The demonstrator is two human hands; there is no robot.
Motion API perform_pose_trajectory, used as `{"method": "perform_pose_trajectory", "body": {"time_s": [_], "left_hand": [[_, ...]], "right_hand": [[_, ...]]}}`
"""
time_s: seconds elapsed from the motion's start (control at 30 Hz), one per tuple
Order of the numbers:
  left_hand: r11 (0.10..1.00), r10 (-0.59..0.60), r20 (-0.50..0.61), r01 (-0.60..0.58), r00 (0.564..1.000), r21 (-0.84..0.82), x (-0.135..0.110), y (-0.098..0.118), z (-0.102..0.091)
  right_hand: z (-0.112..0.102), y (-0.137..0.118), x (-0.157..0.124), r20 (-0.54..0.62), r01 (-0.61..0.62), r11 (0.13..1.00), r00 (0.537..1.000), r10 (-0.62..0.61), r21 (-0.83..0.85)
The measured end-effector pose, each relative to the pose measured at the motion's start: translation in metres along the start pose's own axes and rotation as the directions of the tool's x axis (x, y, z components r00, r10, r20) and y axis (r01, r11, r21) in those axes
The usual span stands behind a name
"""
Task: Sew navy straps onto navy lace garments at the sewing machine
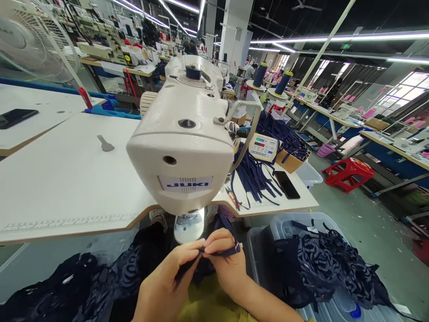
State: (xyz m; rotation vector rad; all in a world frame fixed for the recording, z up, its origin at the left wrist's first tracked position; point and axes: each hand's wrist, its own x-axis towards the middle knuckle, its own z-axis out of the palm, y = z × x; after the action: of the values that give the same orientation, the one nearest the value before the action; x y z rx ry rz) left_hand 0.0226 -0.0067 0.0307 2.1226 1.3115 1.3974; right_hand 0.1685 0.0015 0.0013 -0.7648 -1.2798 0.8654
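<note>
My left hand (170,279) and my right hand (226,264) meet just below the head of a white JUKI sewing machine (186,134). Both hands are closed in a pinch on a narrow navy strap (224,253) that runs between the fingertips. Dark navy lace fabric (117,277) lies under the hands and spreads over my lap to the left. The machine's needle area is hidden behind the machine head.
A pile of navy straps (254,176) and a black phone (287,184) lie on the white table (67,179) to the right of the machine, beside a control panel (264,146). A clear plastic bin (284,228) with navy lace stands at the right. A red stool (350,172) is in the aisle.
</note>
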Motion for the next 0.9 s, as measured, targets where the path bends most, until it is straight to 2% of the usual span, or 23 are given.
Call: {"method": "perform_pose_trajectory", "body": {"time_s": [0.13,0.3,0.4,0.5,0.57,0.63,0.7,0.77,0.83,0.9], "left_hand": [[0.983,0.142,-0.011,-0.140,0.990,0.118,-0.003,-0.001,-0.001],[0.981,0.166,0.001,-0.166,0.986,0.105,-0.003,-0.002,-0.001],[0.998,0.055,0.023,-0.056,0.998,0.025,-0.003,-0.002,-0.001],[0.983,-0.161,0.090,0.169,0.983,-0.079,-0.004,-0.003,-0.002],[0.924,-0.337,0.166,0.359,0.927,-0.131,-0.006,-0.004,-0.002],[0.822,-0.500,0.256,0.546,0.828,-0.162,-0.008,-0.007,-0.002],[0.707,-0.600,0.351,0.682,0.719,-0.186,-0.010,-0.008,-0.002],[0.620,-0.645,0.414,0.756,0.643,-0.209,-0.011,-0.009,-0.001],[0.592,-0.659,0.423,0.776,0.622,-0.218,-0.010,-0.008,-0.001],[0.619,-0.670,0.379,0.762,0.638,-0.188,-0.008,-0.006,-0.003]], "right_hand": [[-0.003,-0.002,-0.002,0.060,0.076,0.991,0.996,-0.069,-0.112],[-0.008,-0.004,-0.002,0.116,0.131,0.971,0.987,-0.110,-0.198],[-0.010,-0.007,0.002,0.159,0.148,0.961,0.981,-0.112,-0.235],[-0.011,-0.014,0.008,0.212,0.125,0.958,0.975,-0.070,-0.259],[-0.011,-0.018,0.012,0.262,0.077,0.957,0.965,-0.001,-0.279],[-0.012,-0.021,0.015,0.313,0.019,0.944,0.945,0.090,-0.329],[-0.012,-0.022,0.018,0.339,-0.032,0.919,0.924,0.177,-0.393],[-0.011,-0.021,0.021,0.350,-0.065,0.895,0.906,0.238,-0.441],[-0.008,-0.020,0.024,0.368,-0.057,0.878,0.893,0.258,-0.475],[-0.004,-0.020,0.029,0.396,-0.016,0.861,0.884,0.249,-0.508]]}}
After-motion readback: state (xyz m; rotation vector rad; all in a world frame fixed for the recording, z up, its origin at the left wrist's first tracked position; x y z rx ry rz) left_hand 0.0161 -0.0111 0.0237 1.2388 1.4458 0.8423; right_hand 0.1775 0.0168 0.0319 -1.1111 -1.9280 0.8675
